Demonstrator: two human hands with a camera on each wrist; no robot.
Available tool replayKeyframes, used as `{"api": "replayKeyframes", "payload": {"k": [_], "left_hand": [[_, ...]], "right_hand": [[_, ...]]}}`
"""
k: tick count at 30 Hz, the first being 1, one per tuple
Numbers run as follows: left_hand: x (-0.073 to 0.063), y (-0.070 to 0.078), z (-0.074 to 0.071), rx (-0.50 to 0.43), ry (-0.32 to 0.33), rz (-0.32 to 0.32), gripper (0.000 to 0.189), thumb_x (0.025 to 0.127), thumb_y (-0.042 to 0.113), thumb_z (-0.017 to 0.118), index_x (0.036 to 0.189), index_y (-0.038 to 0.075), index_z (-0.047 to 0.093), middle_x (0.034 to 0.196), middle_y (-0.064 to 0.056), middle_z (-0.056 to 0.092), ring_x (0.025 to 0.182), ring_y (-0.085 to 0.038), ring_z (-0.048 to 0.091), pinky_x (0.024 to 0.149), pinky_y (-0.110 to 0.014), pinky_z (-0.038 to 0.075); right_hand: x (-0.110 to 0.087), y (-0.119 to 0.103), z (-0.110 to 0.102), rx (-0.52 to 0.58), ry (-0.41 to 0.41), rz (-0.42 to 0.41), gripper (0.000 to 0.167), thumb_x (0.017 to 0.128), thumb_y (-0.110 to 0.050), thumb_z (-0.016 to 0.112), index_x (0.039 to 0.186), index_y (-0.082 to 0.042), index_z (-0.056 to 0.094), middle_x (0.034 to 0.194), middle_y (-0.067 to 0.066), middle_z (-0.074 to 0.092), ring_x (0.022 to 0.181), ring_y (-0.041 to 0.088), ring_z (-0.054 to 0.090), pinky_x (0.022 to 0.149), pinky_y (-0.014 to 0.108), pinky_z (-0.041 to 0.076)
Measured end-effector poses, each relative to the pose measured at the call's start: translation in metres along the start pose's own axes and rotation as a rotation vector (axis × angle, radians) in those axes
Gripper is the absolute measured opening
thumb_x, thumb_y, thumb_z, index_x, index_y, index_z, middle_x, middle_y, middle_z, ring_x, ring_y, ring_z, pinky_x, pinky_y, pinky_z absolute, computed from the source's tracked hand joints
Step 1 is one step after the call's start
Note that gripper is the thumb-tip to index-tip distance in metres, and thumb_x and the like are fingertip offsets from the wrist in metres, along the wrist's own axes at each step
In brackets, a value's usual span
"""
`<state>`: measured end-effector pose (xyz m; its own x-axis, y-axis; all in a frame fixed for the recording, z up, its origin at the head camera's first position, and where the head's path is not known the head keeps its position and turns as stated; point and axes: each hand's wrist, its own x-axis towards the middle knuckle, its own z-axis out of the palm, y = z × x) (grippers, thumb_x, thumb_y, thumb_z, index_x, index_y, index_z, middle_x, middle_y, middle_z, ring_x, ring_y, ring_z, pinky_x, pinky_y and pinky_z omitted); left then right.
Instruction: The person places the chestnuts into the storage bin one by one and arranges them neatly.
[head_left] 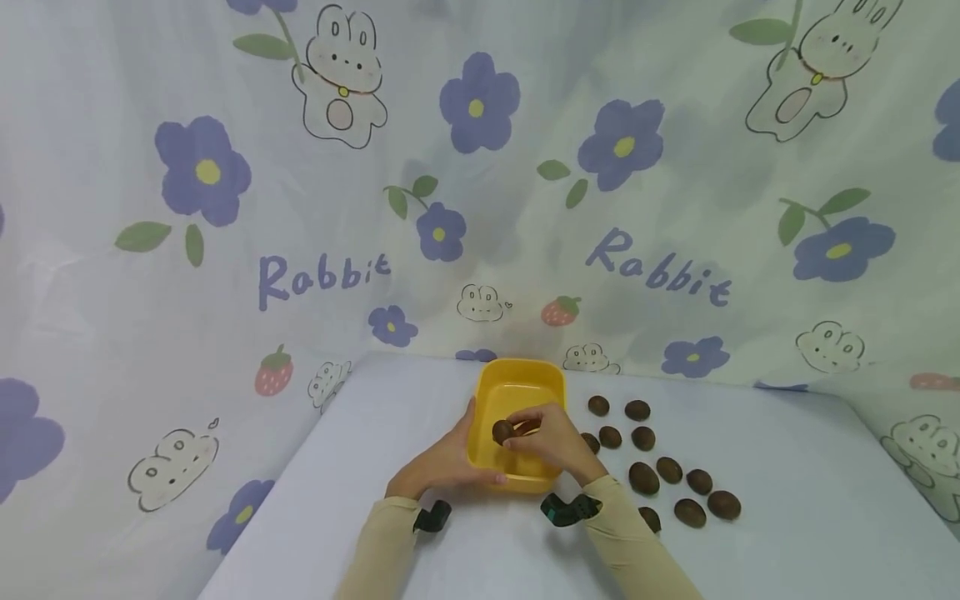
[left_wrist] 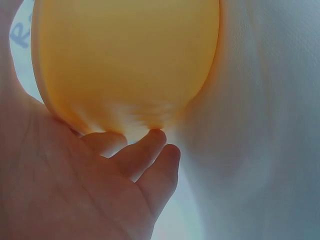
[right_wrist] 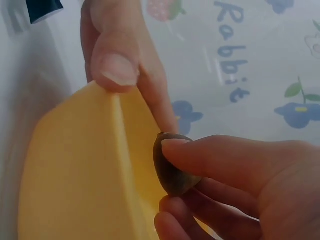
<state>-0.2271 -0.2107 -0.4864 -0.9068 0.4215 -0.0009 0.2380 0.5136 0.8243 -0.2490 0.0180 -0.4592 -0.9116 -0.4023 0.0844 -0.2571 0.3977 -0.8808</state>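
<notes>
My left hand (head_left: 450, 454) grips a yellow plastic container (head_left: 557, 383) at its near left corner. In the right wrist view the left thumb (right_wrist: 117, 70) presses on the rim; in the left wrist view several fingertips touch the container's outside (left_wrist: 130, 60). Between thumb and fingers, my right hand (head_left: 553, 437) pinches a dark brown chestnut (right_wrist: 170, 167) over the container's inside. The small tip of this chestnut points upward in the right wrist view, and its lower part is partly behind the fingers.
Several more chestnuts (head_left: 643, 478) lie scattered on the white table (head_left: 810, 467) to the right of the container, some close to the right forearm. A curtain (head_left: 525, 217) printed with rabbits and flowers hangs behind the table. Each wrist wears a black camera (head_left: 570, 509).
</notes>
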Motion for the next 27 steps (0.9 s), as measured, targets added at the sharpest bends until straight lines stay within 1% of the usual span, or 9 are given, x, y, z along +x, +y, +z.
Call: {"api": "replayKeyframes", "payload": {"k": [5,9,11,13,17,20,23,26,27], "left_hand": [[0.003,-0.001,0.000,0.002,0.004,0.016,0.135,0.070,0.057,0.090,0.165,0.032,-0.001,0.156,0.004,0.039,0.124,-0.014,0.052,0.114,-0.045,0.045],[0.005,0.000,0.000,0.008,0.016,0.022,0.135,0.070,0.057,0.091,0.166,0.030,0.000,0.154,0.007,0.040,0.129,-0.012,0.050,0.120,-0.048,0.040],[0.006,0.001,0.000,0.012,0.018,0.026,0.134,0.069,0.057,0.091,0.166,0.030,0.002,0.152,0.008,0.041,0.132,-0.013,0.049,0.122,-0.050,0.037],[0.008,0.001,0.000,0.011,0.016,0.034,0.133,0.070,0.056,0.091,0.165,0.030,0.002,0.152,0.006,0.042,0.134,-0.015,0.048,0.123,-0.051,0.036],[0.010,0.001,-0.002,0.040,0.027,0.011,0.138,0.070,0.060,0.090,0.166,0.031,-0.004,0.163,0.005,0.033,0.142,-0.017,0.043,0.126,-0.053,0.033],[0.010,0.001,-0.004,0.038,0.025,0.022,0.137,0.070,0.059,0.090,0.166,0.030,-0.004,0.165,0.004,0.031,0.144,-0.017,0.042,0.127,-0.054,0.031],[0.009,0.002,-0.004,0.029,0.018,0.031,0.137,0.070,0.057,0.091,0.166,0.029,-0.002,0.163,0.004,0.033,0.141,-0.017,0.044,0.126,-0.053,0.031],[0.006,0.001,-0.004,0.045,0.017,-0.001,0.141,0.069,0.061,0.090,0.167,0.029,-0.007,0.168,0.007,0.025,0.144,-0.014,0.040,0.127,-0.052,0.030],[0.005,0.001,-0.004,0.044,0.019,0.000,0.141,0.069,0.061,0.090,0.167,0.029,-0.006,0.167,0.007,0.026,0.143,-0.015,0.041,0.127,-0.052,0.031]], "right_hand": [[0.004,-0.003,0.006,-0.028,-0.032,0.010,0.030,0.081,-0.015,0.087,0.109,-0.007,0.081,0.102,0.006,0.079,0.089,0.016,0.071,0.083,0.034,0.063],[0.006,-0.005,0.010,-0.043,-0.059,0.027,0.030,0.081,-0.015,0.087,0.109,-0.006,0.081,0.103,0.005,0.078,0.085,0.016,0.068,0.081,0.031,0.062],[0.007,-0.005,0.012,-0.048,-0.079,0.031,0.029,0.081,-0.014,0.087,0.109,-0.006,0.081,0.103,0.005,0.078,0.085,0.016,0.067,0.080,0.030,0.061],[0.009,-0.005,0.014,-0.061,-0.097,0.022,0.029,0.081,-0.013,0.087,0.109,-0.006,0.081,0.103,0.005,0.078,0.084,0.015,0.066,0.080,0.029,0.061],[0.014,-0.003,0.018,-0.096,-0.124,-0.007,0.026,0.081,-0.013,0.087,0.107,-0.007,0.082,0.102,0.005,0.079,0.084,0.015,0.066,0.081,0.030,0.061],[0.017,-0.002,0.020,-0.121,-0.134,-0.004,0.026,0.081,-0.015,0.088,0.106,-0.008,0.082,0.101,0.004,0.080,0.084,0.015,0.067,0.083,0.031,0.061],[0.017,-0.001,0.022,-0.143,-0.144,0.006,0.026,0.081,-0.015,0.089,0.105,-0.008,0.082,0.100,0.003,0.080,0.083,0.015,0.066,0.083,0.031,0.061],[0.017,-0.001,0.024,-0.158,-0.163,-0.003,0.024,0.082,-0.015,0.088,0.104,-0.008,0.082,0.098,0.003,0.080,0.083,0.015,0.066,0.082,0.031,0.061],[0.017,-0.002,0.025,-0.162,-0.168,-0.008,0.024,0.082,-0.015,0.088,0.103,-0.008,0.082,0.098,0.003,0.080,0.083,0.015,0.066,0.082,0.031,0.061]]}}
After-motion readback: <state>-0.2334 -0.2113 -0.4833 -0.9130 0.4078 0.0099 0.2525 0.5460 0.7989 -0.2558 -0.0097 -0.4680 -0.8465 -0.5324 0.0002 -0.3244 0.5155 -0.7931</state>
